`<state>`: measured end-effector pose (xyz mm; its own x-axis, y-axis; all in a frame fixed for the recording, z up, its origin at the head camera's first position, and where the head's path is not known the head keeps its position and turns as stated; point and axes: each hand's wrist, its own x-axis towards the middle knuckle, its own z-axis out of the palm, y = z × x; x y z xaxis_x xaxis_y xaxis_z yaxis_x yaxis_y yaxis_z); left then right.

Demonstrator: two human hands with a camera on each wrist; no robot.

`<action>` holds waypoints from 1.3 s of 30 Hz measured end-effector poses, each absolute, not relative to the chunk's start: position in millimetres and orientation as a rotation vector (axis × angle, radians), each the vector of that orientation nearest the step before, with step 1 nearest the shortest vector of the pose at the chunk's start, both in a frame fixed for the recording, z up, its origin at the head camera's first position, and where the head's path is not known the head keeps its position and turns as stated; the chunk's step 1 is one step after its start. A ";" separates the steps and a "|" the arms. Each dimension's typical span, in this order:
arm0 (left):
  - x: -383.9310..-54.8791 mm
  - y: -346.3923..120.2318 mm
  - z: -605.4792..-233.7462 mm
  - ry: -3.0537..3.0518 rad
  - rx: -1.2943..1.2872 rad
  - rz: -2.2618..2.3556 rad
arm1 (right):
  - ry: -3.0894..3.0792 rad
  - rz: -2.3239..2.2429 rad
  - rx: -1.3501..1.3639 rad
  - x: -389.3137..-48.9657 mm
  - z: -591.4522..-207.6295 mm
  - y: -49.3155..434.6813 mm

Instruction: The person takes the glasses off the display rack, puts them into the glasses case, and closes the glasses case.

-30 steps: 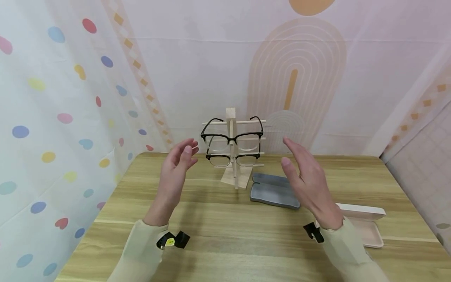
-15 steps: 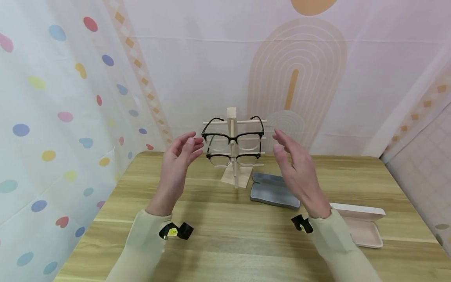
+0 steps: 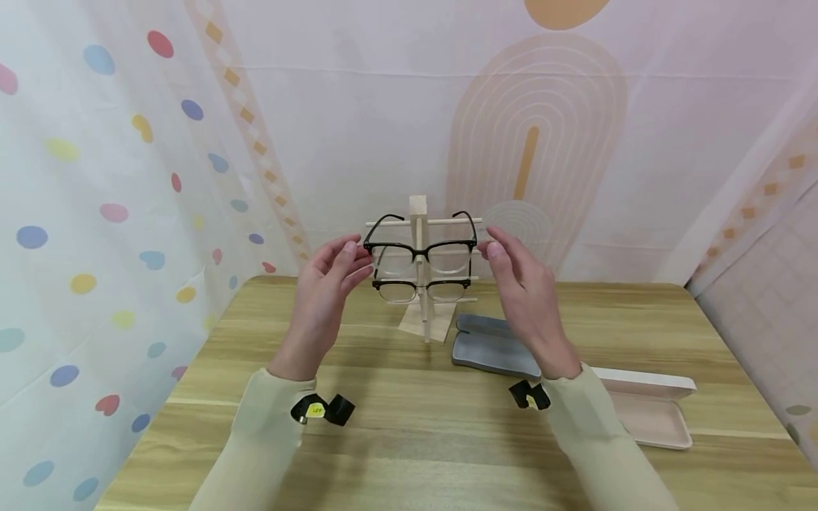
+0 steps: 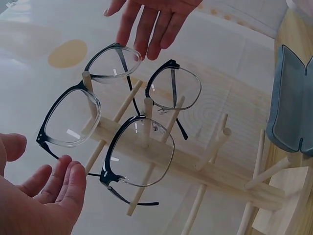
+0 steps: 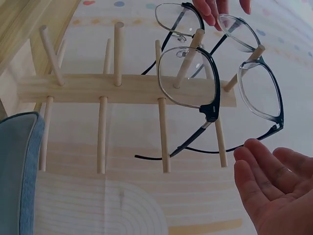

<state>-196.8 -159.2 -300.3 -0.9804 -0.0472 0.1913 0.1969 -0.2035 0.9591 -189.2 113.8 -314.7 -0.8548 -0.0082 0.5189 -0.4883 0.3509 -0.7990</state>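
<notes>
A wooden display stand (image 3: pixel 418 206) carries two pairs of eyeglasses, one above the other. The upper eyeglasses (image 3: pixel 391 246) have black brows and clear lower rims. Below them hang black half-rim eyeglasses (image 3: pixel 395 283). My left hand (image 3: pixel 326 291) is at the left hinge of the upper pair, fingers slightly bent and thumb apart. In the left wrist view its fingertips (image 4: pixel 73 169) lie beside the temple arm; contact is unclear. Across the stand, my right hand (image 3: pixel 524 298) is at the other hinge. Its fingertips (image 5: pixel 252 144) appear to touch the temple arm from outside, with nothing pinched.
An open grey glasses case (image 3: pixel 492 353) lies right of the stand's base. Farther right, partly behind the right sleeve, is an open pale pink case (image 3: pixel 655 422). A patterned curtain (image 3: pixel 358 142) hangs behind the wooden table (image 3: pixel 409 440).
My right hand has moved left to the upper eyeglasses' side, and my left hand has come slightly right and up to the other side. The eyeglasses and stand have stayed put.
</notes>
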 end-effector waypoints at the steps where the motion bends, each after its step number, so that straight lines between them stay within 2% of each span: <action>1: -197.8 -158.8 -299.9 -1.871 -0.171 -2.319 | -2.181 1.539 0.424 -190.3 -313.9 112.2; 18: -207.6 -153.9 -300.2 -1.754 -0.203 -2.342 | -2.117 1.685 0.391 -205.8 -310.3 99.9; 39: -206.4 -150.0 -293.2 -1.713 -0.212 -2.365 | -2.028 1.771 0.432 -207.2 -304.6 97.5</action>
